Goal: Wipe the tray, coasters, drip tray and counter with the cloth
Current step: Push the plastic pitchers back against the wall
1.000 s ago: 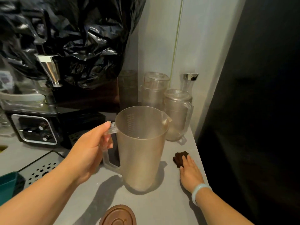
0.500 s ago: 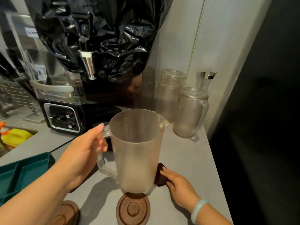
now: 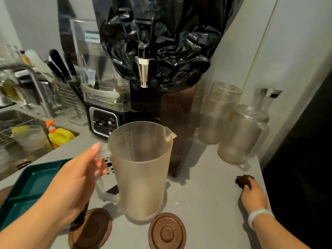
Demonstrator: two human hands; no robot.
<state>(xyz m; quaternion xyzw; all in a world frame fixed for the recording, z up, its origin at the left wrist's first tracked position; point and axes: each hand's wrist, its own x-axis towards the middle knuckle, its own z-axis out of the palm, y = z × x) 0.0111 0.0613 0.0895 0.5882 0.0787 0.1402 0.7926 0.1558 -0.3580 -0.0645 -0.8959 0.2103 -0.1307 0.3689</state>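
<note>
My left hand (image 3: 75, 182) grips the handle of a frosted plastic jug (image 3: 142, 169), held upright just above the grey counter (image 3: 206, 203). My right hand (image 3: 253, 194) presses a small dark brown cloth (image 3: 242, 180) onto the counter near its right edge. Two round brown coasters lie at the front: one (image 3: 91, 229) partly under my left wrist, the other (image 3: 167, 231) below the jug. A teal tray (image 3: 30, 191) sits at the left. The perforated drip tray (image 3: 108, 164) shows behind the jug's handle, mostly hidden.
A dispenser wrapped in black plastic (image 3: 158, 42) with a metal tap (image 3: 143, 72) stands behind. A blender (image 3: 102, 97) is to its left, then a sink (image 3: 27, 133) with a yellow bottle. Two lidded jugs (image 3: 239, 133) stand at the back right. The counter's right edge drops off into dark.
My right hand has slid the cloth from beside the jug's base out to the counter's right edge. The jug stays gripped in my left hand. The view has turned left.
</note>
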